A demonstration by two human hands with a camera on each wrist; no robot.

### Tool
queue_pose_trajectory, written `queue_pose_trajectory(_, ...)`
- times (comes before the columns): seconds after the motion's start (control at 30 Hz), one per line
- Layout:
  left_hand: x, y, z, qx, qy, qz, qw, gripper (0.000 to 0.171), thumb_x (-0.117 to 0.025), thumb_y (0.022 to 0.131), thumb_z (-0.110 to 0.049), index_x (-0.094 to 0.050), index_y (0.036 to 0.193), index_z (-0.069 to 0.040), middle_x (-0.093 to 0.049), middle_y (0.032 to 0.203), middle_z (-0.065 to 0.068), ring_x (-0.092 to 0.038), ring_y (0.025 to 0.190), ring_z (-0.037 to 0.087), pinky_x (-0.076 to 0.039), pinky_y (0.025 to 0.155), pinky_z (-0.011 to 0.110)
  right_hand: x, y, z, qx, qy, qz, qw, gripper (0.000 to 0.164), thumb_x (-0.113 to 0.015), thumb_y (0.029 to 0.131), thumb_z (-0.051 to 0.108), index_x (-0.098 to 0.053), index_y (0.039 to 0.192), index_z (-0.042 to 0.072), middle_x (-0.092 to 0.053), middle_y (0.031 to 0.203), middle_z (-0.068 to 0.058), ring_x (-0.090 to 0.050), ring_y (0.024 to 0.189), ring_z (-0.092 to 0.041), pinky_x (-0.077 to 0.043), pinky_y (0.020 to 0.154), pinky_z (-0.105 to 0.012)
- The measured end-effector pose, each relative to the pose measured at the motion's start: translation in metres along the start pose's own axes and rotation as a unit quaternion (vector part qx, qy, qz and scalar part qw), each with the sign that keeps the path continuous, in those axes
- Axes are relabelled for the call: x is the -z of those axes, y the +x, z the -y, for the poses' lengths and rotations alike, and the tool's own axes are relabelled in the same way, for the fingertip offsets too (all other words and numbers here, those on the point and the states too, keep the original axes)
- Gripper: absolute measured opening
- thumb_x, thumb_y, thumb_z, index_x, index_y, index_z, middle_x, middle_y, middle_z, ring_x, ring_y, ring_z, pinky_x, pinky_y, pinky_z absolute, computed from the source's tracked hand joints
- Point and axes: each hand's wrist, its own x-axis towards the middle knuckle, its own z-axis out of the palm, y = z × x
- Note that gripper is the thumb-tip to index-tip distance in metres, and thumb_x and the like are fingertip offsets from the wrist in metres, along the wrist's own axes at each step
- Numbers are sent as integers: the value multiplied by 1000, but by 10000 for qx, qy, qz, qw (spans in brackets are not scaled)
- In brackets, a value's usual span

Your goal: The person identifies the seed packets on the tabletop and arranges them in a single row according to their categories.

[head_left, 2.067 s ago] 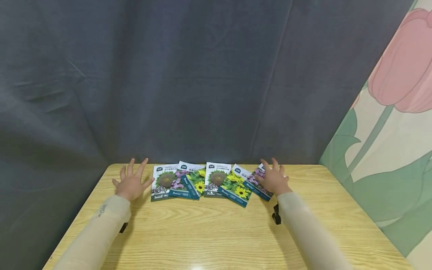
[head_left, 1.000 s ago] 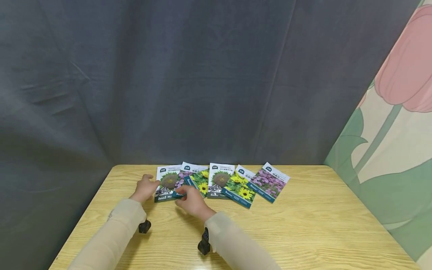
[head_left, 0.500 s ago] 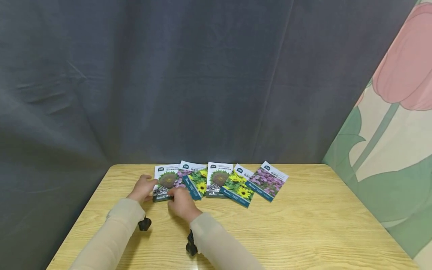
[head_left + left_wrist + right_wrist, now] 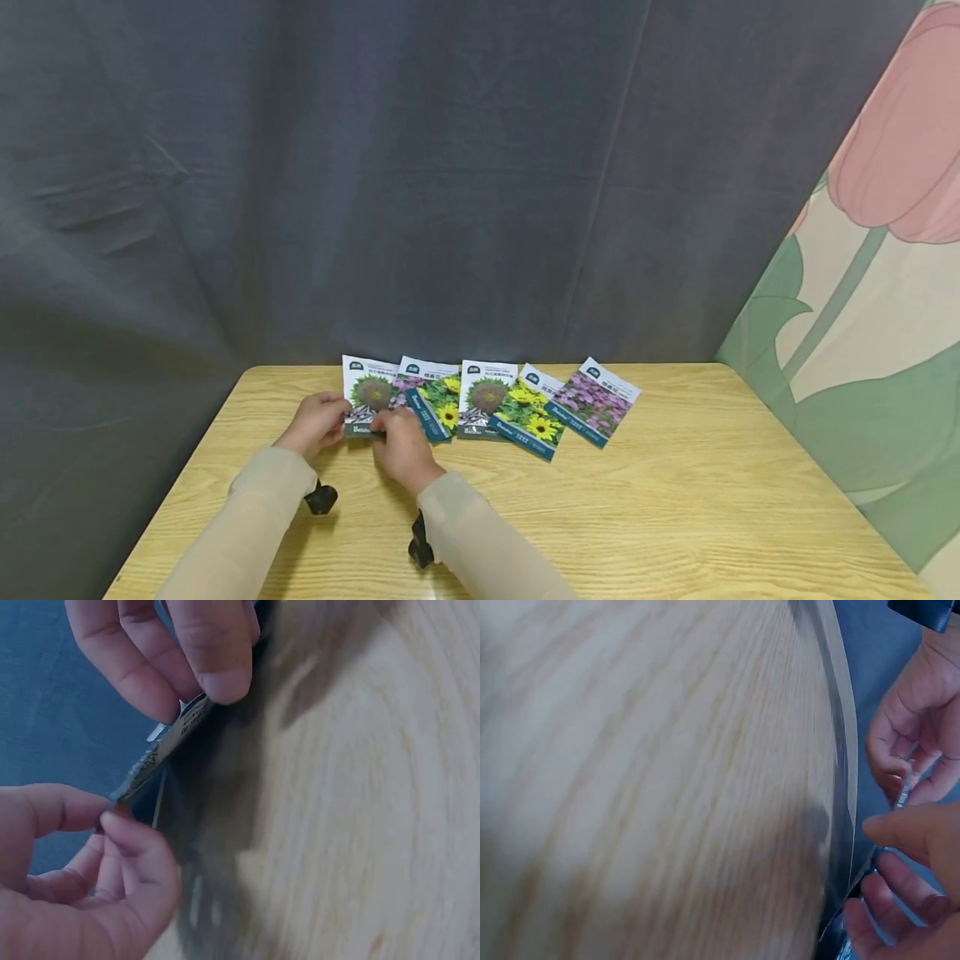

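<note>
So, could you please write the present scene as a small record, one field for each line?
Left hand: pinches the leftmost packet at its left edge
Right hand: holds the same packet near its lower right corner
Packet front: large brown flower head
Other packets: five, in a row to the right; two purple, two yellow, one brown
Table: light wood
Behind: dark curtain
Right side: wall with tulip print

Both hands pinch a thin packet near the wood-grained tabletop.
</note>
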Motion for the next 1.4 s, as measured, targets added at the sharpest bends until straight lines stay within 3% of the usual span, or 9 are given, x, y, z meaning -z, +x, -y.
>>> queue_pose_trajectory(0.1, 0, -4, -4, -275, -76, -66, 9996, 40, -50, 96, -4, -47, 132, 12, -49, 72, -3, -46, 60, 4, -47, 55, 19, 0, 0, 1, 92, -34, -302, 9995, 18, -77, 77, -6, -71, 88, 7, -67, 83, -2, -62, 82, -15, -51, 74, -19)
queue_pose_trajectory(0.23, 1, -10, -13, -647, 38, -333, 9973, 40, -52, 95, -6, -49, 130, 13, -56, 88, 3, -55, 72, 5, -55, 65, 20, 1, 1, 3, 66, 193, -474, 9987, 17, -77, 79, -6, -67, 86, 7, -64, 83, -2, -59, 79, -14, -51, 71, -19)
queue_pose_trajectory(0.43, 4, -22, -25, -793, -50, -467, 9957, 38, -53, 97, -7, -48, 130, 12, -61, 100, 9, -61, 82, 6, -59, 81, 25, -1, 0, 8, -260, 915, -408, 9946, 15, -75, 82, -6, -66, 86, 5, -63, 81, -2, -58, 75, -8, -49, 67, -14)
queue_pose_trajectory(0.63, 10, -40, -30, -1006, 100, -431, 9939, 40, -53, 99, -11, -46, 132, 10, -64, 108, 11, -62, 86, 5, -59, 82, 25, 2, -7, 13, -575, 2009, -233, 9776, 11, -70, 86, -5, -66, 93, 2, -65, 88, -7, -59, 78, -8, -52, 71, -16)
queue_pose_trajectory(0.8, 14, -54, -30, -1065, 72, -374, 9936, 35, -53, 99, -9, -47, 129, 7, -63, 102, 4, -62, 86, 5, -58, 80, 23, 7, -13, 13, -750, 2540, -230, 9640, 15, -71, 85, 0, -68, 99, 3, -64, 96, -4, -61, 89, -12, -52, 77, -19)
queue_pose_trajectory(1.1, 19, -81, -21, -1132, 243, -248, 9930, 32, -52, 103, -14, -48, 129, 5, -60, 105, 4, -60, 94, 8, -57, 79, 23, 20, -30, 15, -1410, 3707, 93, 9179, 18, -70, 92, 10, -68, 109, 6, -52, 127, -8, -58, 112, -29, -55, 92, -33)
queue_pose_trajectory(1.23, 22, -90, -14, -1039, 216, -119, 9943, 29, -53, 102, -12, -49, 126, 4, -62, 99, -3, -59, 91, 8, -56, 77, 25, 25, -35, 15, -1753, 4104, -85, 8949, 25, -68, 93, 7, -67, 117, 1, -55, 130, -13, -65, 104, -28, -57, 81, -29)
queue_pose_trajectory(1.4, 23, -98, -6, -948, 110, 122, 9954, 27, -55, 100, -7, -48, 124, 3, -61, 96, -5, -57, 89, 9, -56, 75, 29, 33, -39, 13, -2207, 4550, -283, 8623, 44, -67, 90, 2, -58, 133, -2, -60, 127, -16, -68, 86, -16, -51, 68, -25)
